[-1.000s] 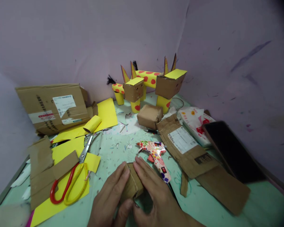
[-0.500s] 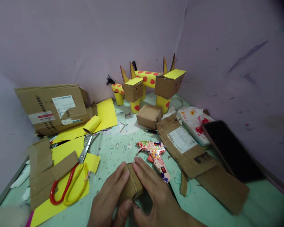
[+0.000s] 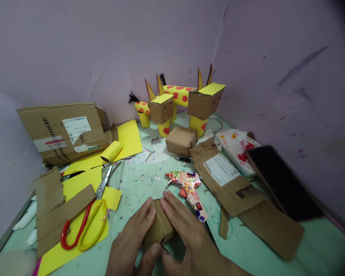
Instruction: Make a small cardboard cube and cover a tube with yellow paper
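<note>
A small brown cardboard box lies between my two hands at the bottom middle. My left hand presses its left side, fingers together and pointing away from me. My right hand grips the right side, its fingertips on the top edge. Both thumbs are at the box's near side. Just beyond my right hand lies a patterned glue gun, nozzle to the left. Red-and-yellow-handled scissors rest on yellow paper to the left.
Two spotted cardboard animals stand at the back, behind a second small box. On the right are a flattened carton and a black phone. A large carton leans at the left wall.
</note>
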`<state>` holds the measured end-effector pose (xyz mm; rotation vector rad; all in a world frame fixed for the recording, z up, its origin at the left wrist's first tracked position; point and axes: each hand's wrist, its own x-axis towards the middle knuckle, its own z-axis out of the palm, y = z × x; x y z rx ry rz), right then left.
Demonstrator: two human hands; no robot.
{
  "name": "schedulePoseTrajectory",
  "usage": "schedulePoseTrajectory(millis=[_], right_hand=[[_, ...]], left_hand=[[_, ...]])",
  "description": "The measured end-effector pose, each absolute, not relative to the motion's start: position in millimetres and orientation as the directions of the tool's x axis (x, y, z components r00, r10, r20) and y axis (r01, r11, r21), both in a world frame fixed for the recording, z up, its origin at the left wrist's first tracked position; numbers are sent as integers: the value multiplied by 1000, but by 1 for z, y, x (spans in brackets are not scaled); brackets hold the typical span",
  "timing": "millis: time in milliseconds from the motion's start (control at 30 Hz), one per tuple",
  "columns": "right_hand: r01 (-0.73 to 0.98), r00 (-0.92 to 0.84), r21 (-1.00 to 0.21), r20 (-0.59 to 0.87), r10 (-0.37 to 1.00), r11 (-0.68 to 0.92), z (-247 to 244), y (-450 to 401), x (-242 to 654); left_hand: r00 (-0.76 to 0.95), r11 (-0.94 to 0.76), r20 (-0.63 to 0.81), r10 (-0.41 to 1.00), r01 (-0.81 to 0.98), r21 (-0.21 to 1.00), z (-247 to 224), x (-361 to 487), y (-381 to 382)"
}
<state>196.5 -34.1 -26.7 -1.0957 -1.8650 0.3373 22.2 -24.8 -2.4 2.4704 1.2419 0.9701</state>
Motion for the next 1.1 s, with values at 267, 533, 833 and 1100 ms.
schedulePoseTrajectory(millis=[267,533,833,1100], right_hand=[[550,-180,-621,564,806,558,-27,-34,196],[543,-181,-628,561,808,557,-27,-34,196],[537,-192,-641,540,819,548,-27,-35,196],[517,-186,-638,567,802,571,-29,-34,195]], left_hand=[[434,-623,459,775,650,436,-3,22,-26],[448,-648,485,751,642,409,-4,23,-25],[456,-670,515,726,637,381,-8,22,-26],[517,-690,473,714,635,348,-13,10,-20]])
